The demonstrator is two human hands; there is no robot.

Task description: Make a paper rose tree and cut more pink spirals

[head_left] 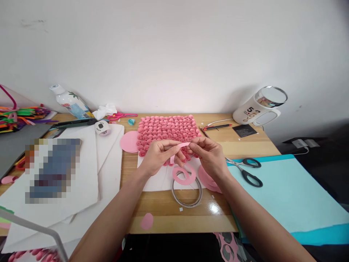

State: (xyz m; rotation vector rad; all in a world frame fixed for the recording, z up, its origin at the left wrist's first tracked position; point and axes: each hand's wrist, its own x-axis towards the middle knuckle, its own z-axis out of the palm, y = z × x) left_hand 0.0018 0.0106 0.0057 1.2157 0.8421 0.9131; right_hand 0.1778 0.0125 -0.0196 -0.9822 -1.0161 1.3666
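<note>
Between my two hands runs a pink paper strip (184, 145), its lower part curling down in a spiral (184, 176). My left hand (163, 154) pinches the strip with thumb and fingers. The end of the strip is between the thumb and forefinger of my right hand (206, 152). Behind my hands, rows of rolled pink paper roses (167, 127) cover a white sheet (156, 182). Below the spiral lies a roll of tape (187, 204), partly overlapped by it. Pink paper discs (208, 178) sit beside my right wrist, partly hidden by it.
Black-handled scissors (248, 171) lie on the light blue sheets (283, 196) at right. A white mug (256, 107) and pencils (218, 127) are at the back. On the left are white papers (109, 160), a bottle (71, 102), pink scissors (122, 115) and a pink disc (129, 142).
</note>
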